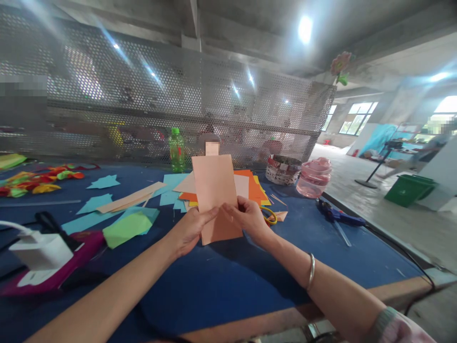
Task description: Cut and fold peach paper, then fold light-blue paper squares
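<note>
A tan sheet of paper [215,183] stands nearly upright between my hands, just above the blue table. My left hand [191,231] pinches its left edge, thumb in front and fingers behind. On the right side, my right hand [250,220] grips the same paper, its thumb and fingertips close to the left thumb at the middle. Whether the paper is folded or layered I cannot tell. Behind it lie orange sheets [248,178] and light blue sheets [173,183]. Scissors with a yellow handle [270,216] rest just past my right hand.
Left on the table are a green paper piece [128,229], tan strips [132,196], coloured scraps [43,180] and a purple power strip [84,252] with a white charger [41,251]. A green bottle [176,150], woven basket [283,170], pink jar [314,177] and blue glue gun [339,214] stand or lie farther off.
</note>
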`<control>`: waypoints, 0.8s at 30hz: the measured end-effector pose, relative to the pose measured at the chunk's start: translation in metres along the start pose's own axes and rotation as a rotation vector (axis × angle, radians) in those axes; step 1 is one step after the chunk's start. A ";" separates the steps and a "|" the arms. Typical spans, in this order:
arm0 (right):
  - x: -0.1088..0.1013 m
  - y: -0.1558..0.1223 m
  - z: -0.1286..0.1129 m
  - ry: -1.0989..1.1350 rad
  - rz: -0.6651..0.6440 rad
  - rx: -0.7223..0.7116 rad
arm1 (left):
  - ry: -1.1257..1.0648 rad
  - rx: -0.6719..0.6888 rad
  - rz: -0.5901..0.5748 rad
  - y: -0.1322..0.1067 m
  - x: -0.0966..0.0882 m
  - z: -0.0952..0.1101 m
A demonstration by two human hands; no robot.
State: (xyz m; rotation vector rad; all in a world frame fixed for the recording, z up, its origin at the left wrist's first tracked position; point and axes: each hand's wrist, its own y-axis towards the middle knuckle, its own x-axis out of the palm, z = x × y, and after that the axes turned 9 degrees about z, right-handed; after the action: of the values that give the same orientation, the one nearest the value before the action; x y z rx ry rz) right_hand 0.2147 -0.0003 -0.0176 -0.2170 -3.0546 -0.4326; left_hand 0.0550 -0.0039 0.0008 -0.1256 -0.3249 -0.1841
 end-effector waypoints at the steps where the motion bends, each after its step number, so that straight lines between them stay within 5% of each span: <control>1: 0.000 0.000 0.000 0.020 0.002 0.021 | 0.012 -0.006 -0.001 -0.001 0.000 0.001; 9: -0.005 0.001 -0.003 0.139 0.094 0.116 | 0.145 0.038 0.248 0.006 -0.007 0.007; 19: -0.007 0.006 -0.008 0.206 0.172 0.064 | 0.208 0.014 0.206 0.005 -0.009 0.007; 24: -0.010 0.010 -0.007 0.148 0.198 0.040 | 0.186 -0.033 0.275 0.004 -0.006 0.010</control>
State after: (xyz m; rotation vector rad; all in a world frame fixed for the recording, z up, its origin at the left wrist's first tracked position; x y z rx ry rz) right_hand 0.2266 0.0063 -0.0086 -0.4587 -2.8576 -0.3577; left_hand 0.0468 0.0029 0.0079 -0.1828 -0.1165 0.0711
